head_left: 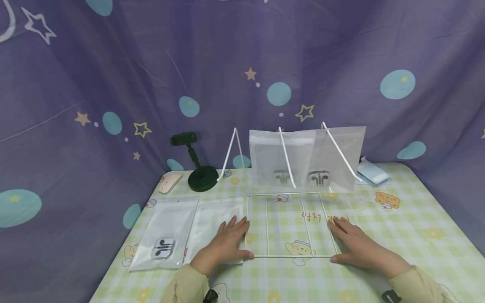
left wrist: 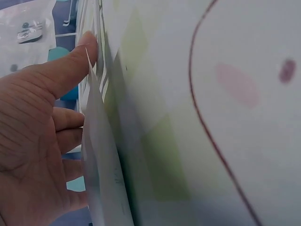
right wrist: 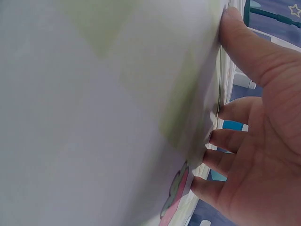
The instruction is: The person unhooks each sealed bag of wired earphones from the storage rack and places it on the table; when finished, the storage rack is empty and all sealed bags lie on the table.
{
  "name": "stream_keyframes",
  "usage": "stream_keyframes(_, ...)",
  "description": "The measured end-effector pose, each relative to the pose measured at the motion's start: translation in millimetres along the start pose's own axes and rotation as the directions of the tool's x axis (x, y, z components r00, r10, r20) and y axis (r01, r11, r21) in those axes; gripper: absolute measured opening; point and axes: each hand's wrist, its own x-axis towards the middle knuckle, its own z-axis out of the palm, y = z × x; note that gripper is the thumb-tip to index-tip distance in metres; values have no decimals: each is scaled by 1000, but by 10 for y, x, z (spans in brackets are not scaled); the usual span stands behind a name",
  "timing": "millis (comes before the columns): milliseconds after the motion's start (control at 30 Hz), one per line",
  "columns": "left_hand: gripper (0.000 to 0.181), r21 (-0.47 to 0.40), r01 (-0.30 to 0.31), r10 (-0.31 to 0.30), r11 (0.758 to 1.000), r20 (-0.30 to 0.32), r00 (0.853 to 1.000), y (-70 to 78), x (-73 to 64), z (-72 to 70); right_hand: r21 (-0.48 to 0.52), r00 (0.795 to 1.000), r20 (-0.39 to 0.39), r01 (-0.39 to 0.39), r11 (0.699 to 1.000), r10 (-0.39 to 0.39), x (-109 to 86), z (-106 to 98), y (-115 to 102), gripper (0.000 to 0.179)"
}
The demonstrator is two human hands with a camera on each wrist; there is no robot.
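A white wire rack (head_left: 280,256) stands mid-table, its flat base toward me and angled prongs rising at the back. Two translucent zip bags (head_left: 265,155) hang from the prongs, with earphones in square cases (head_left: 319,178) showing inside. My left hand (head_left: 223,244) is spread at the base's left side, thumb by the front corner, its palm over a flat zip bag (head_left: 206,223); that bag's edge rises beside the fingers in the left wrist view. At the base's right side my right hand (head_left: 358,246) rests with fingers extended, fingertips down at the tablecloth in the right wrist view.
Another zip bag (head_left: 170,216) with an earphone case (head_left: 163,248) lies at the left. Behind it are a pink computer mouse (head_left: 170,183) and a dark green phone stand (head_left: 203,179). A light blue packet (head_left: 373,173) lies at back right. A purple curtain (head_left: 227,50) hangs behind the table.
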Motion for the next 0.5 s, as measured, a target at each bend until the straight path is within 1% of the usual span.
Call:
stream_keyframes(200, 95, 13, -7, 7, 1000, -11, 1000, -22, 12, 30, -6, 1000, 2, 0, 1000, 0, 4, -11, 0, 101)
stream_keyframes(333, 95, 10, -1, 1, 1000, -14, 1000, -26, 14, 41, -2, 1000, 6, -4, 1000, 4, 15, -26, -1, 100)
stream_keyframes(433, 95, 1, 4, -4, 1000, -11, 1000, -27, 13, 49, 19, 999, 1, -39, 999, 39, 45, -62, -8, 95)
stream_keyframes(500, 95, -4, 7, -7, 1000, -10, 1000, -26, 15, 53, 39, 997, -23, -70, 997, 71, 82, -109, -24, 89)
